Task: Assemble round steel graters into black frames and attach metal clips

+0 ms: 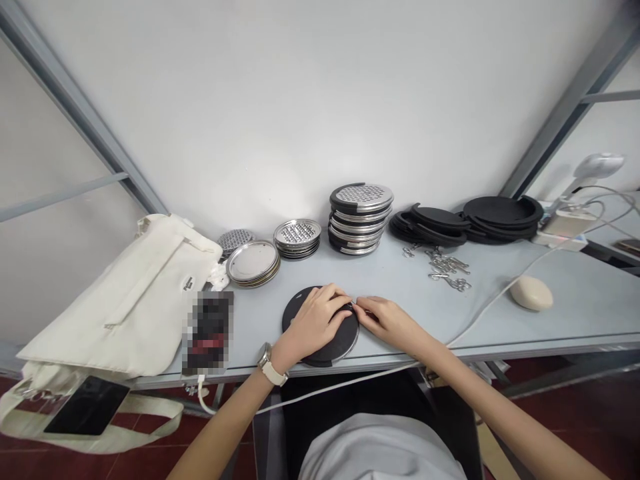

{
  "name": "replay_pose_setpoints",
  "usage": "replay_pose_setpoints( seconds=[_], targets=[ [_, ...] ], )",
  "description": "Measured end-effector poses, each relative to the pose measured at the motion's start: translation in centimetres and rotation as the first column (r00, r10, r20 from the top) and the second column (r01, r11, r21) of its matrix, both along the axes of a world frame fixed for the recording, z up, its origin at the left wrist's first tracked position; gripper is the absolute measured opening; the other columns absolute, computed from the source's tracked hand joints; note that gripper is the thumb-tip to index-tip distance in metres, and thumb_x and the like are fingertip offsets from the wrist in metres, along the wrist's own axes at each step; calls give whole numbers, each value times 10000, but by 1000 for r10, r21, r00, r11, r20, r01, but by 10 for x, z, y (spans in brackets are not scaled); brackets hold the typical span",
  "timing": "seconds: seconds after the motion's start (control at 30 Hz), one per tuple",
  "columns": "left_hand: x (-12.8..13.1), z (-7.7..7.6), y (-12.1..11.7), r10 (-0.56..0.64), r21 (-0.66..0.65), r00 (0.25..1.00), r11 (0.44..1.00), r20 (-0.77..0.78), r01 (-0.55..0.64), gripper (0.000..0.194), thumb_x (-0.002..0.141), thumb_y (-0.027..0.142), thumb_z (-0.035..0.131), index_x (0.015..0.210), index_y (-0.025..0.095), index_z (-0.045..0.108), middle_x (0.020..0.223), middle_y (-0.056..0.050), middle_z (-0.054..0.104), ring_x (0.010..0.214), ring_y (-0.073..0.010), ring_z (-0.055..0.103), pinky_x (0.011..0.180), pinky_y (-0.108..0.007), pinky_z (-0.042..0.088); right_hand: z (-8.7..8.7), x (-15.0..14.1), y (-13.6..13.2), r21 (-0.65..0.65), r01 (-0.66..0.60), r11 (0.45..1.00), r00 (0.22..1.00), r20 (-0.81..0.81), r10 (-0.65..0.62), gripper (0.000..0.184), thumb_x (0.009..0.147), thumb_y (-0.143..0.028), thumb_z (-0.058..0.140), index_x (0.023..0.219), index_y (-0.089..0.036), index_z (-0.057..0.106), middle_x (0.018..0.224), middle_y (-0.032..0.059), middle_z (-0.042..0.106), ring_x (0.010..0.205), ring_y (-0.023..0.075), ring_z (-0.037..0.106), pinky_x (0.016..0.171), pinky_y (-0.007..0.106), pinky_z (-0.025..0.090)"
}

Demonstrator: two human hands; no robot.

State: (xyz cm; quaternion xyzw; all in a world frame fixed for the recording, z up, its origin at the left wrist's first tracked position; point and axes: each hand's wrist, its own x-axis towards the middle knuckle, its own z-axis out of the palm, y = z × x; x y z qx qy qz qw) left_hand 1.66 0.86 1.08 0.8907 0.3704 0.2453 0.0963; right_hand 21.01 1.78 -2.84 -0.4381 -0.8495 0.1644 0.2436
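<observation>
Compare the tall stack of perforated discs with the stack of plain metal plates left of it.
The tall stack of perforated discs is much higher than the low stack of plain metal plates. Its top disc is full of holes and part-rimmed in black; the top plate is smooth and solid. Both are round, shiny metal, standing on the grey table.

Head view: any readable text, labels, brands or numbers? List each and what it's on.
None can be read.
Cream tote bag: small dark label on the front, too small to read.
Item beside the tote bag: pixelated, nothing legible.
Dark phone in the lower bag: screen blank.
Wristwatch on the left hand: face not visible.
Black disc under both hands, right hand at its edge: no markings visible.
</observation>
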Motion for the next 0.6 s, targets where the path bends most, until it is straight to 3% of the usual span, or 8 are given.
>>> replay_pose_setpoints(
  seconds=[0.6],
  targets=[
    [0, -1, 0, 25, -4, 1000, 1000, 0, -25, 219, 925, 228, 476, 1119, 207, 574, 1024, -45, 575, 975, -179, 544, 880, -342, 419, 2, 0, -2, 21, 6, 1000, 1000, -2, -6, 260, 935, -261, 388, 723, -186, 518, 626, -7, 519, 558, 122, 460, 569, 229, 343]
  ],
)
